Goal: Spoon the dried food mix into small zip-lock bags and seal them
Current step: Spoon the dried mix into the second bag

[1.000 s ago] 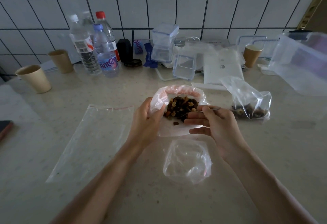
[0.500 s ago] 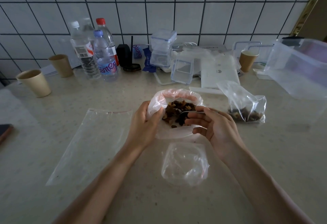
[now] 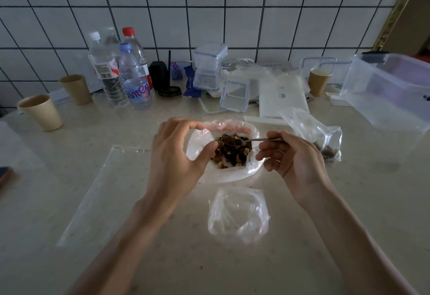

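An open plastic bag (image 3: 232, 176) with a rolled pink rim lies at the centre of the counter and holds the dried food mix (image 3: 232, 152). My left hand (image 3: 176, 157) curls round the bag's left rim, thumb and fingers holding it open. My right hand (image 3: 293, 157) pinches a metal spoon (image 3: 256, 140); its bowl lies on top of the mix with some pieces on it. A small empty zip-lock bag (image 3: 238, 215) stands open just in front. To the right lies another small bag (image 3: 325, 145) with mix in it. A large flat zip-lock bag (image 3: 104, 192) lies at the left.
Water bottles (image 3: 130, 78), paper cups (image 3: 40, 112), small clear lidded boxes (image 3: 209, 69), a white box (image 3: 282, 99) and a big clear tub (image 3: 391, 90) line the back by the tiled wall. A dark phone edge (image 3: 4, 176) shows at far left.
My right hand has lifted and drawn the spoon to the right, its bowl now on top of the mix. My left hand has spread the bag's rim wider. The camera has moved closer.
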The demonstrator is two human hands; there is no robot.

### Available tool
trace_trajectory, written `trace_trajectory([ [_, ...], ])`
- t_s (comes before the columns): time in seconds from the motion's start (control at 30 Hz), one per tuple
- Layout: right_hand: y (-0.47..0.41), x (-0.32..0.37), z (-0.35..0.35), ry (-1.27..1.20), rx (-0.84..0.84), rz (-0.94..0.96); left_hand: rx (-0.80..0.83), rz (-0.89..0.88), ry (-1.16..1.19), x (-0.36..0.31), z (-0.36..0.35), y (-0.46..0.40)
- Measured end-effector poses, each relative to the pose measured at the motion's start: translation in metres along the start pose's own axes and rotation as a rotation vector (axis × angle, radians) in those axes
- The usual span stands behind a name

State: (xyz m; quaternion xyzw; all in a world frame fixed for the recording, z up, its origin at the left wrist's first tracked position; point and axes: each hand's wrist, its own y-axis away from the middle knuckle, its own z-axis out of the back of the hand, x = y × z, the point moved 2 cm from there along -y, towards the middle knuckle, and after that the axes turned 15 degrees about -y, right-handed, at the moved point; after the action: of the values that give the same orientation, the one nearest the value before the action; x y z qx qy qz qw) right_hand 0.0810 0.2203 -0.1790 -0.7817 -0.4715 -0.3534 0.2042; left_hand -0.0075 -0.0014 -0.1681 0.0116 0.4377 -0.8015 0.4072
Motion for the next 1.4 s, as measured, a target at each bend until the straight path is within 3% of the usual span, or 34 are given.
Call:
trace_trajectory([
  [0.07, 0.000, 0.006, 0.002, 0.029, 0.014, 0.004, 0.028, -0.008, 0.023, -0.004, 0.007, -0.001],
  [0.43, 0.004, 0.031, 0.007, 0.091, 0.043, 0.038, 0.780, 0.043, -0.037, -0.003, 0.007, 0.012],
  [0.5, 0.004, 0.033, 0.006, 0.107, 0.068, 0.018, 0.850, 0.021, -0.067, -0.006, 0.002, 0.017],
  [0.67, 0.011, 0.033, 0.003, 0.292, 0.229, -0.015, 0.843, -0.001, -0.079, -0.008, -0.005, 0.018],
  [1.03, 0.022, 0.033, -0.010, 0.605, 0.572, 0.179, 0.747, 0.031, -0.096, -0.004, -0.009, 0.018],
  [1.13, 0.018, 0.031, -0.007, 0.524, 0.494, 0.190, 0.742, 0.027, -0.102, -0.003, -0.009, 0.019],
  [1.4, 0.009, 0.012, 0.002, 0.235, 0.063, 0.052, 0.645, 0.068, 0.006, -0.006, 0.005, 0.007],
])
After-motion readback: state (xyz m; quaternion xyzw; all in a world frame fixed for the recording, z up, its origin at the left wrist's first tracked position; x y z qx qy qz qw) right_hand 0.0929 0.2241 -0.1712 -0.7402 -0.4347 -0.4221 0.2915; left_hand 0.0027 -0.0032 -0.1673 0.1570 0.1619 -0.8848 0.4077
